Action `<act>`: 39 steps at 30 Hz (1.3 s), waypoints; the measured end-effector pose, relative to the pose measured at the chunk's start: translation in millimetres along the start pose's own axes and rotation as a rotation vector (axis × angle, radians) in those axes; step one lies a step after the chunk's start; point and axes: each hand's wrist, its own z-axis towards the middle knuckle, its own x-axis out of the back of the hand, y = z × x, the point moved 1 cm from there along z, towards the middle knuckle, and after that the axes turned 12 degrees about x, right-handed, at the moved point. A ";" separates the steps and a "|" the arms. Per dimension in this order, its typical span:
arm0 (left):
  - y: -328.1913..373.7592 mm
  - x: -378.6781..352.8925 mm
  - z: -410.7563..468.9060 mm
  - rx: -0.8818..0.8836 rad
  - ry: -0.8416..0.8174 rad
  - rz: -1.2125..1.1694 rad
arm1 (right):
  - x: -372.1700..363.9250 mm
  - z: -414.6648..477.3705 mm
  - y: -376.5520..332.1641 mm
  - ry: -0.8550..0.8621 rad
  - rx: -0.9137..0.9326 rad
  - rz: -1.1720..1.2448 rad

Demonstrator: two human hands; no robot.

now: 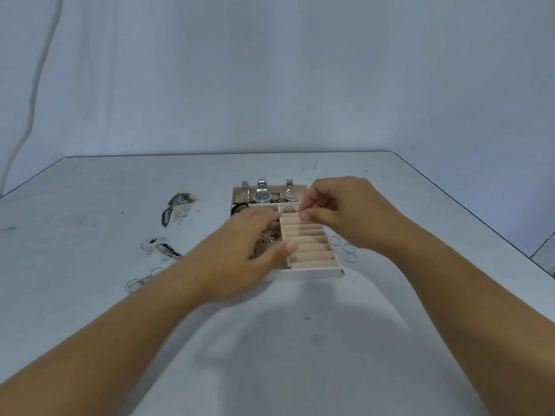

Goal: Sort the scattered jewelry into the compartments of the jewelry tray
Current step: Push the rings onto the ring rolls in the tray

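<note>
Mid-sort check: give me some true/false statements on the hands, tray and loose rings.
1. The right hand pinches a ring over the tray's ring slots. True.
2. The watch lies outside the tray. False: it is in the far compartment.
3. Loose rings lie on the table right of the tray. True.
4. Every ring slot is filled. False: most are bare.
5. The left hand is away from the tray. False: it is over its left side.

1. Tray (309,273): white, beige-lined, flat, mid-scene; ribbed ring rolls (309,244) fill its right side.
2. Watches (262,196): three, silver, far compartment.
3. Gold pieces (268,235): heaped, left compartment.
4. Ring (301,209): thin, pinched by right hand (345,211) over far rolls.
5. Loose rings (348,247): just right of tray, outside it.
</note>
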 end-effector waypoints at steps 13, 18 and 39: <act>-81.9 55.1 -23.5 0.352 -0.078 0.175 | -42.8 -21.9 -8.9 0.074 0.151 0.100; -77.4 42.6 -9.4 0.348 -0.089 0.186 | -40.3 -25.9 -0.1 0.096 0.108 0.126; -49.4 44.2 16.5 0.463 -0.407 0.184 | -34.5 -26.1 12.6 0.104 0.087 0.176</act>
